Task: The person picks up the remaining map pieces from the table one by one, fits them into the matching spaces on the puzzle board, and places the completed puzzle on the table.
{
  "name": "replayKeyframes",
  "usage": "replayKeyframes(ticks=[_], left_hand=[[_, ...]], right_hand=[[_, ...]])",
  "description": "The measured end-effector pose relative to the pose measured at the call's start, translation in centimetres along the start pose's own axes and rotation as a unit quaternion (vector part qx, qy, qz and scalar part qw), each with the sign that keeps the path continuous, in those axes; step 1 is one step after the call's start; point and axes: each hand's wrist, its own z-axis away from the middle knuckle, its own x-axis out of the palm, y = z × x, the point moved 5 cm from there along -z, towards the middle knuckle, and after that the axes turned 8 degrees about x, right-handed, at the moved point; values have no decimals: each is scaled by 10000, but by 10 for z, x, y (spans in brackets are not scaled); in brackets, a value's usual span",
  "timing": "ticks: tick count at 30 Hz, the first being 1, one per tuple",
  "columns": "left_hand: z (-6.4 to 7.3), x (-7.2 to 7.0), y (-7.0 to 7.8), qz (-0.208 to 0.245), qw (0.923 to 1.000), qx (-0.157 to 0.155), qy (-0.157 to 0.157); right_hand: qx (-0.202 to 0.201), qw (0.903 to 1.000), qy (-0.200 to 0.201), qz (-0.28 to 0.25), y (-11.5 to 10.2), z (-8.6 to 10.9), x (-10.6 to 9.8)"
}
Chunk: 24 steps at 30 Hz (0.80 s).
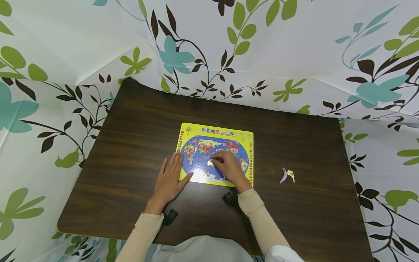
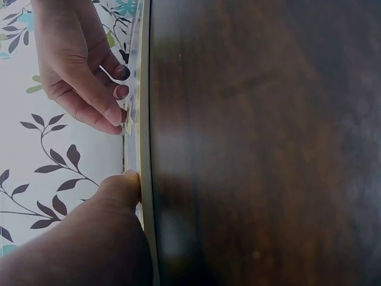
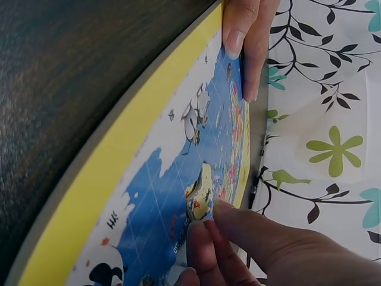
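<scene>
Now an outstretched left hand touches the map, the right pinching a piece.

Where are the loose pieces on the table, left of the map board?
No, in the head view the loose pieces lie right of the map board.

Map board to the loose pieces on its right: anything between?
Just bare tabletop between map board and loose pieces, per the head view.
</scene>
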Motion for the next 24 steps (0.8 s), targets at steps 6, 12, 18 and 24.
replayKeyframes(ticks=[6, 12, 18, 24], left_hand=[[0, 1, -1, -48, 9999, -62, -138], [0, 0, -1, -51, 9998, -86, -193], [1, 0, -1, -64, 9997, -105, -227], [1, 0, -1, -58, 9996, -114, -240]], right_hand=[[-76, 9996, 104, 261, 0, 1, 1], [-40, 9989, 92, 449, -1, 4, 3], [-67, 9972, 101, 738, -3, 5, 3], [-193, 9946, 203, 1004, -5, 8, 4]])
